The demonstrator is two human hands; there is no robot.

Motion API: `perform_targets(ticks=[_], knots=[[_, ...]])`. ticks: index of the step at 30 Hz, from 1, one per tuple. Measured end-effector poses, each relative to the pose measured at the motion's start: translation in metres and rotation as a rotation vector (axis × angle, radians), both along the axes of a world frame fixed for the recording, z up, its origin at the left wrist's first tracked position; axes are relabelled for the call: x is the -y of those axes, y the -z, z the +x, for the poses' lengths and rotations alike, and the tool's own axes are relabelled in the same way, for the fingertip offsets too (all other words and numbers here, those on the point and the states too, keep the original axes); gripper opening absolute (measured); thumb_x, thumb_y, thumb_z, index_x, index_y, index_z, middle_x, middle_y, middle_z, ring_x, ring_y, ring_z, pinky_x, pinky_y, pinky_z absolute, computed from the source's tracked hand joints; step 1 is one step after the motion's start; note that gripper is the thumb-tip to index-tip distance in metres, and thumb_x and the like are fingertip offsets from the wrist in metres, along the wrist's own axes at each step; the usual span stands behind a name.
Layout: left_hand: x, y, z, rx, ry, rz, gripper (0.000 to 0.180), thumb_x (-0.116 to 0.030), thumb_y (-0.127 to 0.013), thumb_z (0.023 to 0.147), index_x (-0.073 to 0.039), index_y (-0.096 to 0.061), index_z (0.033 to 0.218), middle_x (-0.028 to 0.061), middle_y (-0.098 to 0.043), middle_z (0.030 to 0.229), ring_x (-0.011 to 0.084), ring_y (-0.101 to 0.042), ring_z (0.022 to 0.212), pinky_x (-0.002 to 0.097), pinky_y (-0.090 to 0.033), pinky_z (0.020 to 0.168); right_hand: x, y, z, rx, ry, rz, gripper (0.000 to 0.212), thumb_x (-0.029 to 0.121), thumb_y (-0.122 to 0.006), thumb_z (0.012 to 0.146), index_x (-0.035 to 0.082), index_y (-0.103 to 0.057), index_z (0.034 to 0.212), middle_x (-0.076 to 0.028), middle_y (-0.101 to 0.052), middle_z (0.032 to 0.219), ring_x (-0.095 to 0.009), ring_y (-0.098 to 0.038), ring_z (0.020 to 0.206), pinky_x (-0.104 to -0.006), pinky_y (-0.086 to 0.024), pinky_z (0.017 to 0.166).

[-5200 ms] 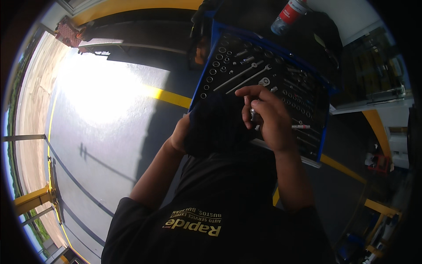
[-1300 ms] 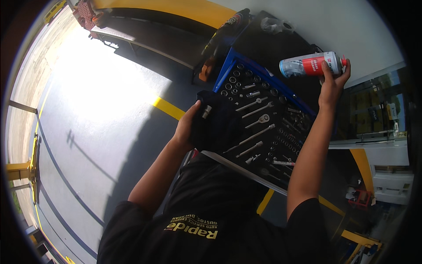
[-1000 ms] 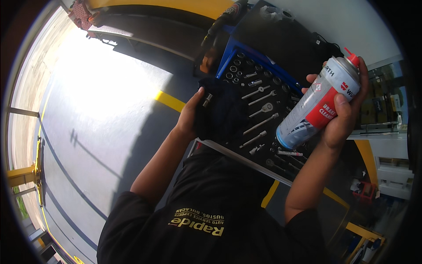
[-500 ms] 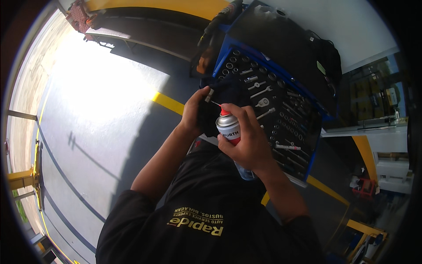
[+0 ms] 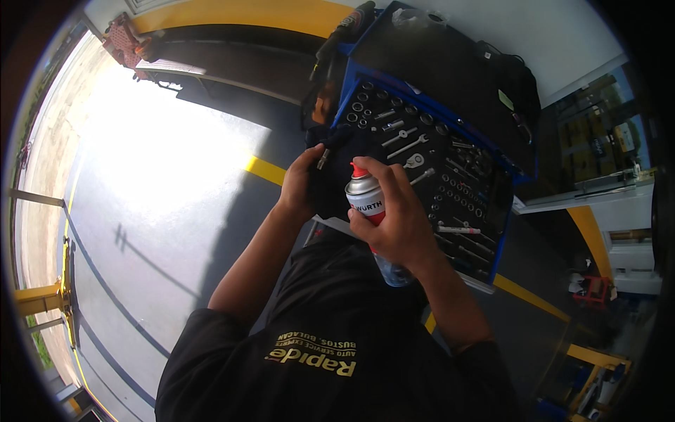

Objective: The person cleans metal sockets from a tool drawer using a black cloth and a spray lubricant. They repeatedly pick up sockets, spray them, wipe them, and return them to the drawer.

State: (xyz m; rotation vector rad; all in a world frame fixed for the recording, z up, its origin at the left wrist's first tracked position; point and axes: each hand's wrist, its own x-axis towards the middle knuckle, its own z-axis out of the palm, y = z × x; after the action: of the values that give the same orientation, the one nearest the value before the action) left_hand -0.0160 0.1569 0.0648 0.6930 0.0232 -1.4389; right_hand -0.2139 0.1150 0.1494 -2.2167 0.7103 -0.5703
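My left hand (image 5: 298, 188) is closed on a dark cloth (image 5: 337, 176) and a small silvery cylindrical metal piece (image 5: 323, 160), which sticks up by the thumb. The piece looks like a socket, but it is too small to be sure. Wrapped round a white, silver and red spray can (image 5: 365, 202) is my right hand (image 5: 401, 225), its index finger on the red nozzle (image 5: 358, 170). The can stands nearly upright, a little to the right of the metal piece and apart from it. Below the right hand shows a clear bluish thing (image 5: 394, 273), partly hidden.
Just ahead is an open blue tool drawer (image 5: 503, 243) with wrenches (image 5: 408, 146), ratchets and sockets (image 5: 460, 193) in a black insert. A black bag (image 5: 510, 91) lies on the blue cabinet behind it. Yellow lines (image 5: 266, 170) mark the grey floor.
A thin pale line between the nozzle and the metal piece no longer shows. My left hand has shifted slightly left and down with the piece, away from the can.
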Motion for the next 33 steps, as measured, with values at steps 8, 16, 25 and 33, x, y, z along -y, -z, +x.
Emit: perform_targets(ticks=[8,16,25,33], knots=[[-0.046,0.015,0.053,0.264,-0.218,0.01,0.027,-0.03,-0.06,0.112,-0.004,-0.067,0.113,0.0081,-0.072,0.095,0.018,-0.073,0.081,0.0335,-0.062,0.076,-0.013,-0.008,0.055,-0.016,-0.187,0.001,0.07,0.019,-0.077,0.087,0.017,-0.051,0.152,-0.015,-0.057,0.118,-0.032,-0.07,0.096,-0.0462,-0.06,0.084],[-0.119,0.002,0.095,0.333,-0.532,0.149,0.03,-0.029,-0.055,0.115,-0.002,-0.064,0.124,0.0097,-0.071,0.101,0.0172,-0.072,0.085,0.0328,-0.061,0.076,-0.053,0.009,0.135,-0.008,-0.389,-0.003,0.07,0.018,-0.078,0.085,0.021,-0.052,0.151,-0.015,-0.055,0.115,-0.033,-0.069,0.094,-0.047,-0.06,0.083],[-0.154,0.039,0.119,0.364,-0.587,0.217,0.036,-0.03,-0.062,0.111,0.001,-0.062,0.129,0.0125,-0.071,0.109,0.0203,-0.073,0.091,0.0361,-0.063,0.081,-0.08,0.026,0.167,-0.096,-0.469,-0.045,0.07,0.021,-0.077,0.085,0.021,-0.052,0.151,-0.016,-0.055,0.115,-0.035,-0.068,0.094,-0.0466,-0.059,0.083],[-0.156,0.055,0.125,0.299,-0.568,0.141,0.046,-0.032,-0.053,0.114,0.004,-0.059,0.143,0.0169,-0.072,0.125,0.025,-0.075,0.106,0.0398,-0.064,0.093,-0.081,0.025,0.167,-0.109,-0.441,0.025,0.069,0.022,-0.076,0.087,0.022,-0.052,0.151,-0.016,-0.054,0.113,-0.035,-0.068,0.095,-0.0478,-0.059,0.083]])
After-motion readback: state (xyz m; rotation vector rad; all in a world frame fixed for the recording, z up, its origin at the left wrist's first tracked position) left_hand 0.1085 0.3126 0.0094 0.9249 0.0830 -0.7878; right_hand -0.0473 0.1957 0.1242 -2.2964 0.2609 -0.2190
